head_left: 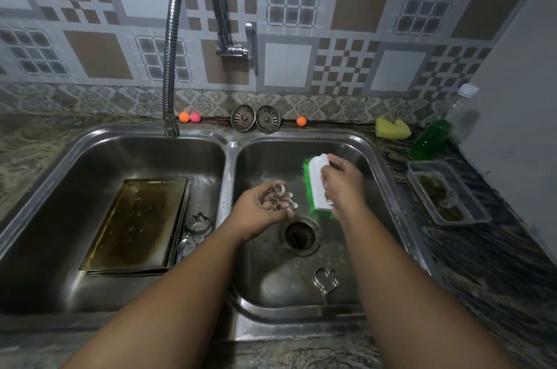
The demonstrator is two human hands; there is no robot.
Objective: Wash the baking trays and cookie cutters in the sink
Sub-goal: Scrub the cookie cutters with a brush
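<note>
Trays: stacked in the left basin, two cookie cutters beside them. Your left hand pinches one cutter over the right basin; your right hand grips one brush. One mitten cutter lies below.

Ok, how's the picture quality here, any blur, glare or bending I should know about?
Head view: dim, with dark corners; wide-angle bending curves the steel double sink's rim and the tiled wall; soft glare on the sink's steel; the small metal cookie cutter in the left hand is slightly smeared, the right hand on the white green-bristled scrub brush fairly sharp.
</note>
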